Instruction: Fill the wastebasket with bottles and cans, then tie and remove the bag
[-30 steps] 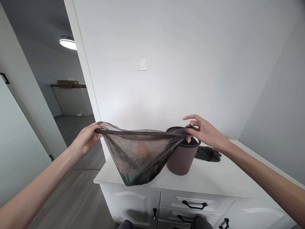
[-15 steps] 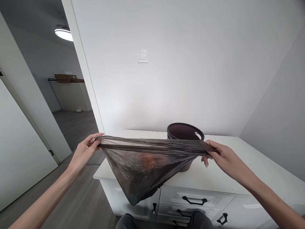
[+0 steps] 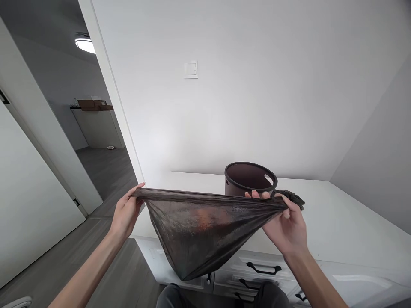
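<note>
A thin, dark, see-through garbage bag (image 3: 192,239) hangs stretched between my two hands, its top edge pulled taut and its lower part narrowing to a point. Something orange shows dimly through the plastic. My left hand (image 3: 126,211) pinches the bag's left corner. At the right corner, my right hand (image 3: 285,222) grips the edge between thumb and fingers, palm turned up, with some fingertips showing above the edge. Behind the bag stands a dark brown trash can (image 3: 250,176) with handle holes, its lower part hidden.
The trash can stands on a white cabinet top (image 3: 334,214) with black-handled drawers below. A crumpled black plastic bundle (image 3: 290,197) lies right of the can. A light switch (image 3: 190,69) is on the wall. At left are a doorway and a white door (image 3: 28,205).
My right hand has turned palm up and moved slightly left and down. The bag's top edge is drawn tighter and smoother. The black bundle beside the can has come into view.
</note>
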{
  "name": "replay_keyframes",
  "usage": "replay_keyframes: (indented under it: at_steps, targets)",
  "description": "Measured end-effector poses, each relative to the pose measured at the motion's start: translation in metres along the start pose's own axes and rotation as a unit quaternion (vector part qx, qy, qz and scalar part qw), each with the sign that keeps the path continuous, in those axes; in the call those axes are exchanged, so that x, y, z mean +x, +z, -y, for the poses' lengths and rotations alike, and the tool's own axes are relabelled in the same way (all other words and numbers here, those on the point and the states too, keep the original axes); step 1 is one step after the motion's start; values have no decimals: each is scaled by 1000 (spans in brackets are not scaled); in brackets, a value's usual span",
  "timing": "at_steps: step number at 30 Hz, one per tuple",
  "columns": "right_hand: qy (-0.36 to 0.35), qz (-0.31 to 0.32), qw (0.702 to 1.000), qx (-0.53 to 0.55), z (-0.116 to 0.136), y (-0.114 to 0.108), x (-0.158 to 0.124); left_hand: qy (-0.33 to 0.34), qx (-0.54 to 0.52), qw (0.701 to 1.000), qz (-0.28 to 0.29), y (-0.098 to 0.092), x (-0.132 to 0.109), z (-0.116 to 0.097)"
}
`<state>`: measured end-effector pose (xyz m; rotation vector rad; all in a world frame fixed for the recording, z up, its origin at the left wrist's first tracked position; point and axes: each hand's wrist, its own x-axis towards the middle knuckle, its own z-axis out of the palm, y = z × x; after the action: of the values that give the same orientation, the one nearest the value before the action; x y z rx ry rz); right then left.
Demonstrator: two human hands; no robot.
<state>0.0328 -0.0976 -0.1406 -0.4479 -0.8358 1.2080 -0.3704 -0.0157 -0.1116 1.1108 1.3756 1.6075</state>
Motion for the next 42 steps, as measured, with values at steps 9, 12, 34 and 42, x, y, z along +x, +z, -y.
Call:
replay_keyframes:
  at_steps: [9, 12, 34, 42]
  targets:
    - [38, 14, 981, -188, 4, 13, 7, 6, -68, 994, 80, 46, 5, 1]
    - [37, 41, 975, -215, -2, 10, 3, -76, -243, 959, 122, 65, -2, -3]
    - [-74, 249, 638, -725, -69, -11, -2, 311, 462, 705, 439, 86, -34, 63]
    - [-65, 247, 633, -731, -90, -22, 1, 317, 502, 700, 396, 91, -30, 89]
